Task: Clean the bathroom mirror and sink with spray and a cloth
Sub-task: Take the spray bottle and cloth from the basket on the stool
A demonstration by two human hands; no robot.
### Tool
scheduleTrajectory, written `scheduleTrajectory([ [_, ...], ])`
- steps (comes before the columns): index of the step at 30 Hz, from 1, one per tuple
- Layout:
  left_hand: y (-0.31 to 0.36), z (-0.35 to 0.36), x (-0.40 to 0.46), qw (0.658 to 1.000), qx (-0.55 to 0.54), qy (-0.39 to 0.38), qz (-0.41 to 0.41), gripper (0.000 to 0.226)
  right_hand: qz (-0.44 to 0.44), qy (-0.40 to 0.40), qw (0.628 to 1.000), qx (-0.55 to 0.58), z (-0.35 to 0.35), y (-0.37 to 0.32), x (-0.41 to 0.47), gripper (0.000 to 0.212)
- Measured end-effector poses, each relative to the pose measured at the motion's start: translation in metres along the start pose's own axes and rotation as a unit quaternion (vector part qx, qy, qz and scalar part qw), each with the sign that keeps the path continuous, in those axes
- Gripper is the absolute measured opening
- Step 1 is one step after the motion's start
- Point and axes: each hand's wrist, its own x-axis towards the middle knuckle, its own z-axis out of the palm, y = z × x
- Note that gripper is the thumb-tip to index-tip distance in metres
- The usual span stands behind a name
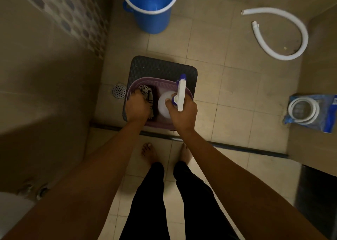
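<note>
A purple basket [164, 82] sits on a dark stool [156, 66] on the bathroom floor. My right hand [184, 115] grips the neck of a white spray bottle [163, 104] with a white and blue trigger head [181, 92], standing in the basket. My left hand [136, 108] reaches into the basket's left side and grips a patterned dark cloth [147, 92]. Part of the cloth is hidden under my hand.
A blue bucket [151, 8] stands beyond the stool. A white hose [299, 39] curls on the floor at the right, and a packaged coiled hose [310, 112] lies further right. A floor drain [118, 91] is left of the stool. A dark threshold strip [237, 148] crosses the floor.
</note>
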Motion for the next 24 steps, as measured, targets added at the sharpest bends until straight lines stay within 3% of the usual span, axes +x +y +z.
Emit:
scheduleTrajectory([
  [5, -0.005, -0.001, 0.000, 1.000, -0.018, 0.009, 0.002, 0.028, -0.008, 0.013, 1.000, 0.021, -0.008, -0.014, 0.001, 0.038],
  [9, -0.007, -0.003, 0.003, 1.000, -0.013, 0.013, -0.003, 0.025, -0.006, -0.003, 0.999, 0.047, -0.017, -0.026, 0.003, 0.029],
  [15, -0.017, -0.018, -0.003, 0.982, -0.174, 0.071, -0.023, 0.021, 0.022, -0.010, 0.997, 0.070, -0.025, -0.040, -0.002, 0.024],
  [18, -0.023, -0.028, -0.010, 0.952, -0.296, 0.060, -0.050, 0.008, 0.006, -0.011, 0.998, 0.054, -0.029, -0.045, -0.001, 0.024],
  [21, -0.022, -0.048, -0.022, 0.899, -0.432, 0.041, -0.065, 0.017, -0.008, -0.020, 0.999, 0.035, -0.035, -0.055, -0.004, 0.037],
  [24, -0.016, -0.071, -0.036, 0.857, -0.510, 0.001, -0.078, 0.018, -0.014, -0.025, 0.999, 0.038, -0.043, -0.064, -0.008, 0.031],
])
